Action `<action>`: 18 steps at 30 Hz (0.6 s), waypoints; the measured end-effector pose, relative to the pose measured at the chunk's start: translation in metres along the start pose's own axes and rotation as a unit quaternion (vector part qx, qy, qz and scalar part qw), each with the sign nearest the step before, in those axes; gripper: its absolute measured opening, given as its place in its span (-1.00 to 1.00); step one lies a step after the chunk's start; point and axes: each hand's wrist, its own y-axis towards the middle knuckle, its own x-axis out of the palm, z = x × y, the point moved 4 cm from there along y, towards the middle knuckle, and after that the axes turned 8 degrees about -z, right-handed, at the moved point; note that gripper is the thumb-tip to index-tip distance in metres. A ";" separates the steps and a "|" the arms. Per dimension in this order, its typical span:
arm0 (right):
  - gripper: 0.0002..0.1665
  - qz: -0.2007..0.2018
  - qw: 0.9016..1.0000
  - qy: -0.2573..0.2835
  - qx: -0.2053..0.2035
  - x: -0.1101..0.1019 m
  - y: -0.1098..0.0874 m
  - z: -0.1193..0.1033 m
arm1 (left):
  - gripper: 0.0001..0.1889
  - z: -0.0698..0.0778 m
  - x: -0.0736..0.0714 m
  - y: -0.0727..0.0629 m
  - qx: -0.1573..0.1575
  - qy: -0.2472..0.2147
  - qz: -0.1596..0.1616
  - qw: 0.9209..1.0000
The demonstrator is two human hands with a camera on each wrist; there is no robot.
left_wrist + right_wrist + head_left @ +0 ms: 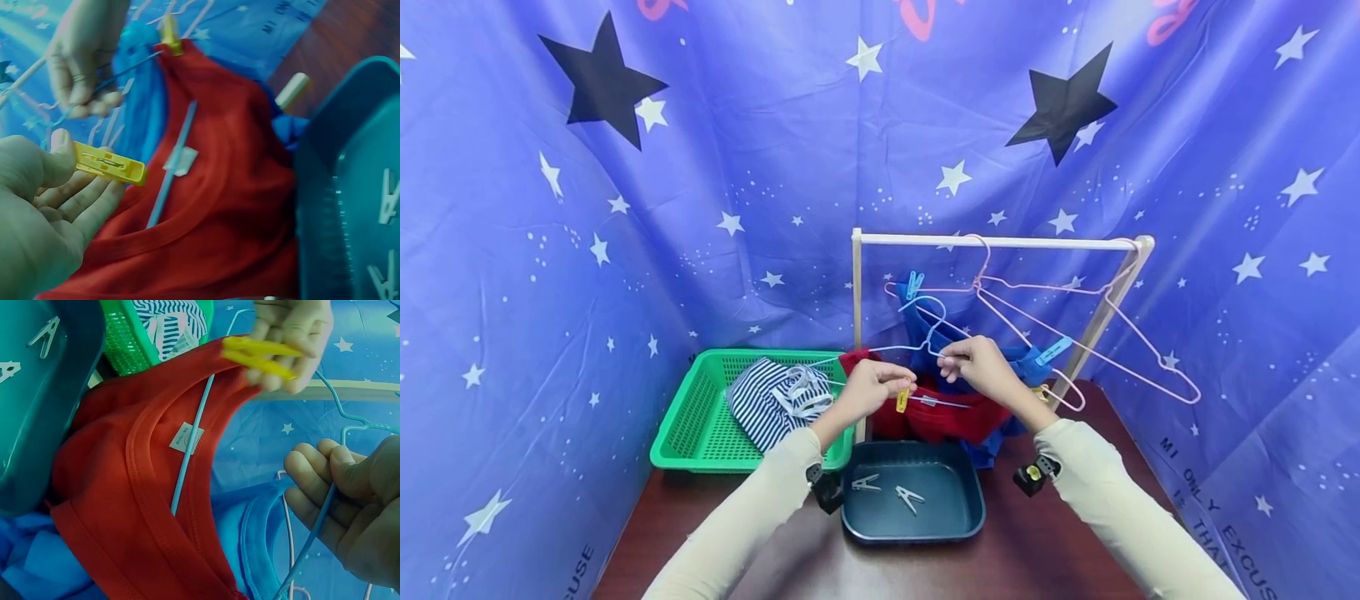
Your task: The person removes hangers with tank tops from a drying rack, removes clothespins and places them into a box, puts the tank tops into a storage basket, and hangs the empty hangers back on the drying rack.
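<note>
My left hand (pixel 871 388) pinches a yellow clothespin (pixel 112 165) between thumb and fingers, close by the near shoulder of a red garment (pixel 234 169). A light-blue wire hanger (pixel 187 450) runs through the garment's neck, where a white label shows. With my right hand (pixel 350 506) I grip the hanger's wire below its hook. A second yellow clothespin (pixel 170 36) is clipped on the garment's other shoulder. Behind hangs a blue garment (pixel 250 531) on a pink hanger (pixel 981 287), fastened by two blue clothespins (pixel 1054 351).
A wooden rack (pixel 917 239) stands behind my hands, with another pink hanger (pixel 1157 360) at its right end. Closer in, a dark tray (pixel 917 537) contains white clothespins (pixel 909 498). To the left, a green basket (pixel 681 417) holds striped cloth (pixel 756 404).
</note>
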 end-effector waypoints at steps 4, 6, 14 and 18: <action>-0.83 -0.003 1.000 0.004 -0.002 0.002 0.002 -0.002 | -0.82 -0.011 0.017 -0.002 0.000 0.054 -0.033 0.998; -0.82 -0.007 1.000 0.005 -0.003 0.004 0.002 -0.002 | -0.80 -0.017 0.025 -0.003 -0.005 0.079 -0.045 0.996; -0.82 -0.033 0.999 0.032 0.013 0.009 0.000 -0.001 | -0.77 -0.034 0.049 -0.007 -0.006 0.129 -0.070 0.989; -0.83 -0.041 0.998 0.038 0.018 0.011 -0.003 -0.001 | -0.75 -0.039 0.057 -0.010 -0.015 0.133 -0.080 0.988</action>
